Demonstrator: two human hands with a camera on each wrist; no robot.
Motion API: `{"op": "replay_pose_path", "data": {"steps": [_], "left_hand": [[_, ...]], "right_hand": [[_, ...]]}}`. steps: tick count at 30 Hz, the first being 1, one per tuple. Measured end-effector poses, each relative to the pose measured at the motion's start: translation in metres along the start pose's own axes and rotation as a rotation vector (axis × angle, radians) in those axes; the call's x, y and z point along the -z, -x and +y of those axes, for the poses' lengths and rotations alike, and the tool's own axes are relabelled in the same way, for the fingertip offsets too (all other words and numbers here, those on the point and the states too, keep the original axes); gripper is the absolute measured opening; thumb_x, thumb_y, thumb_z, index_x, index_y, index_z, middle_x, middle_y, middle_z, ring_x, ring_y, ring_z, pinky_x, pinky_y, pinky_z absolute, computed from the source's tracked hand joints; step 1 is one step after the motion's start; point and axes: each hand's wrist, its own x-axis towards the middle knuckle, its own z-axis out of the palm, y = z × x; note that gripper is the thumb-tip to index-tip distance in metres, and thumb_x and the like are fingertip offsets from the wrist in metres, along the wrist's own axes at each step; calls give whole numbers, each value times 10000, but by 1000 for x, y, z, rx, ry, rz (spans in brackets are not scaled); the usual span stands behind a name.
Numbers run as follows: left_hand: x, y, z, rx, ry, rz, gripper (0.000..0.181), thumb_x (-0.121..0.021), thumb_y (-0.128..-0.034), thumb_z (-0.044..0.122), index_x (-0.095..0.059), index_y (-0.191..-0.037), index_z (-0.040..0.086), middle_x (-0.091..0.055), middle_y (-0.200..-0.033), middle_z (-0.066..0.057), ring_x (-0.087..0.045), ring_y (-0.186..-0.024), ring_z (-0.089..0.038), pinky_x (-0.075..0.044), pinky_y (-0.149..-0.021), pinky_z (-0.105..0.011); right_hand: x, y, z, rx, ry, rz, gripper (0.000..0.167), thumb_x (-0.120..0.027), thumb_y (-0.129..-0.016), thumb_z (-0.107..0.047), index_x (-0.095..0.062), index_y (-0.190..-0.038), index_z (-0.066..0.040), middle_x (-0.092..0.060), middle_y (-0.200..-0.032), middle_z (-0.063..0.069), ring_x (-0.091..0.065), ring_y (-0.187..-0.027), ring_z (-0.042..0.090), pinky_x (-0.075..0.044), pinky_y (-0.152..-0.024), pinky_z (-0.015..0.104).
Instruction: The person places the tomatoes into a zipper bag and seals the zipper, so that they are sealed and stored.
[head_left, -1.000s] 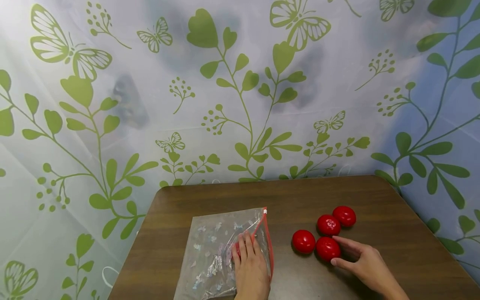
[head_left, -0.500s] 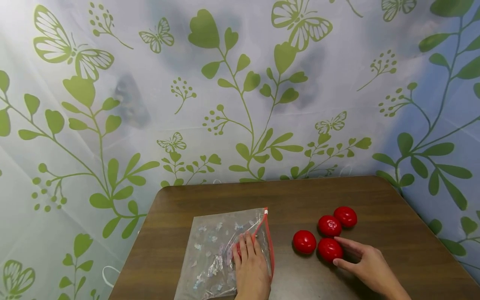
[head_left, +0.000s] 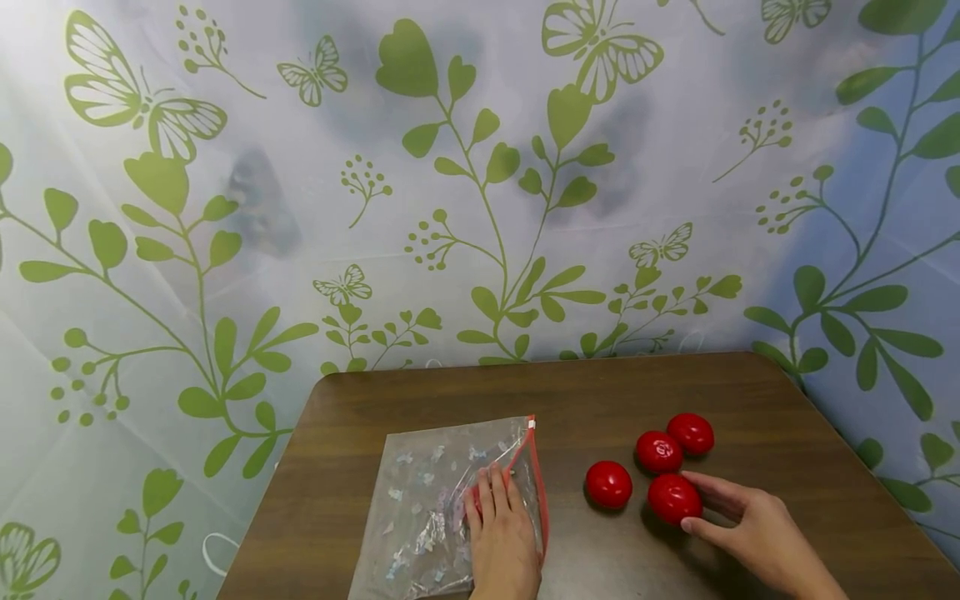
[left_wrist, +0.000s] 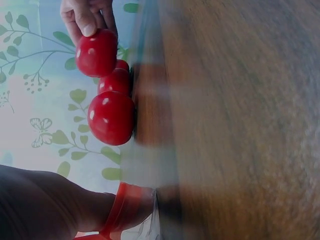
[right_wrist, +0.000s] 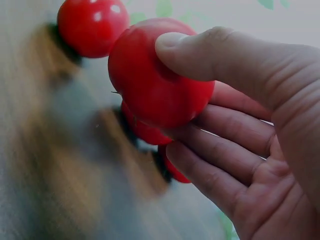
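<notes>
Four-fingered grip aside, my right hand (head_left: 757,525) pinches a tomato (head_left: 674,498) between thumb and fingers; the right wrist view shows the thumb pressed on that red tomato (right_wrist: 155,75). In the left wrist view the held tomato (left_wrist: 96,53) hangs slightly above the table. Near it lie three other glossy red tomatoes, one (head_left: 608,484) to the left and two (head_left: 658,452) (head_left: 691,433) behind. My left hand (head_left: 501,525) lies over a clear patterned zip bag (head_left: 408,500), gripping its red-edged mouth; the left thumb is seen beside the red strip (left_wrist: 119,207).
The brown wooden table (head_left: 585,387) reaches back to a white curtain (head_left: 315,208) printed with green leaves and butterflies. A thin white loop (head_left: 213,557) hangs off the table's left edge.
My right hand has drawn its tomato slightly to the right and up, away from the left tomato. My left hand and the zip bag stay in place.
</notes>
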Motion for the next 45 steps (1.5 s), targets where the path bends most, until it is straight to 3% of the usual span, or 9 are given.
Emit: {"op": "replay_pose_path", "data": {"steps": [4,8,10,18,27,33,39,45], "left_hand": [[0,0,-1,-1,-3,-1,1037,-986,-668,213,-526,-1563,-37,-435,-1690,-268,-394,-1594,-460,-320,-1286,-654],[0,1,-1,-2,1,4,1005,-971,-686,196,-529,-1558,-38,-437,-1688,-269,-398,-1591,-460,-320,-1284,-656],[0,1,-1,-4,-1,8,997,-968,-686,190,-533,-1555,-36,-441,-1685,-268,-401,-1589,-460,-324,-1282,-656],[-1,1,-1,1,6,11,967,-950,-702,168,-537,-1554,-29,-445,-1685,-260,-396,-1594,-455,-320,-1284,-656],[1,0,-1,6,-4,-3,1081,-999,-648,229,-511,-1573,-42,-442,-1689,-260,-396,-1597,-450,-320,-1287,-648],[0,1,0,5,4,-2,1093,-1008,-640,251,-515,-1570,-45,-446,-1686,-261,-401,-1593,-454,-323,-1286,-652],[1,1,0,10,18,-9,1105,-1009,-638,241,-506,-1578,-49,-437,-1691,-264,-392,-1597,-458,-312,-1290,-658],[2,-1,0,16,20,-26,1121,-1013,-635,241,-495,-1586,-50,-428,-1699,-259,-380,-1603,-460,-301,-1299,-659]], "right_hand": [[2,2,-6,16,0,10,696,-950,-855,-367,-709,-1427,-52,-725,-1417,221,-792,-1153,213,-660,-896,300],[1,2,-12,31,-11,4,688,-948,-860,-353,-706,-1429,-51,-725,-1417,222,-779,-1190,343,-664,-908,331],[1,1,-15,39,-15,4,682,-949,-859,-355,-711,-1431,-71,-729,-1415,213,-777,-1194,348,-664,-911,333],[-3,-3,-29,79,-37,28,663,-962,-841,-372,-734,-1423,-151,-740,-1406,182,-792,-1123,146,-646,-891,250],[-13,-12,-48,136,-106,-11,654,-952,-861,-309,-716,-1449,-146,-718,-1443,193,-787,-1188,327,-665,-926,358],[-23,-20,-59,194,-133,-49,642,-934,-878,-362,-715,-1442,-145,-737,-1426,147,-786,-1197,289,-652,-949,314],[-32,-30,-66,248,-173,-85,621,-917,-898,-358,-714,-1434,-118,-744,-1416,131,-776,-1222,294,-646,-985,396],[-44,-39,-72,320,-181,-118,606,-910,-907,-379,-720,-1433,-146,-756,-1405,81,-764,-1197,164,-645,-982,449]]}}
